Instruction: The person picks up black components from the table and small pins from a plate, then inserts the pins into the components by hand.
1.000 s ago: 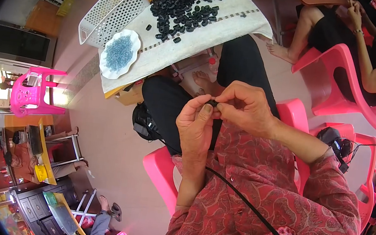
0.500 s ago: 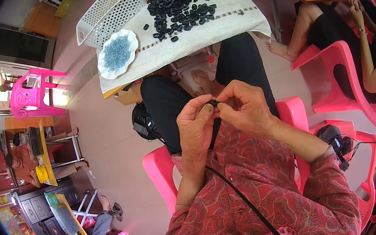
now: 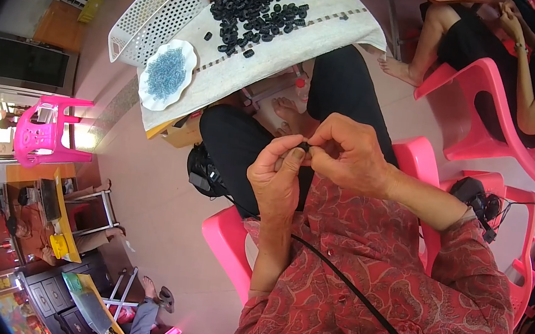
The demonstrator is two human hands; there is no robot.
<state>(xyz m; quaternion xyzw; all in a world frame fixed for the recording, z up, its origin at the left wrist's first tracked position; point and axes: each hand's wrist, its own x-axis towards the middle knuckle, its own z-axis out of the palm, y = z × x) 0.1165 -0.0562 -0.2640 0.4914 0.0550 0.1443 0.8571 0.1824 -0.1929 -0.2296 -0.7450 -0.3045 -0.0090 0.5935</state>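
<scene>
Above my lap, a small black ring-like part (image 3: 304, 147) is pinched between my two hands. My left hand (image 3: 278, 172) holds it with thumb and forefinger. The fingertips of my right hand (image 3: 350, 154) close on its other side, and they hide much of it. Whether a smaller piece sits in the right fingertips I cannot make out. Beyond my knees, a pile of similar black parts (image 3: 260, 9) lies on a white cloth (image 3: 274, 54) over the table. A white scalloped dish (image 3: 183, 83) with many tiny clear-blue pieces (image 3: 166, 74) stands at the table's left corner.
A white perforated basket (image 3: 142, 18) stands behind the dish. I sit on a pink plastic chair (image 3: 228, 245). Another person sits on a pink chair (image 3: 488, 107) at the right. A black cable (image 3: 364, 302) crosses my shirt. A black bag (image 3: 208, 173) is beside my left leg.
My left hand has shifted very slightly to the left. Both hands keep their pinch on the black part.
</scene>
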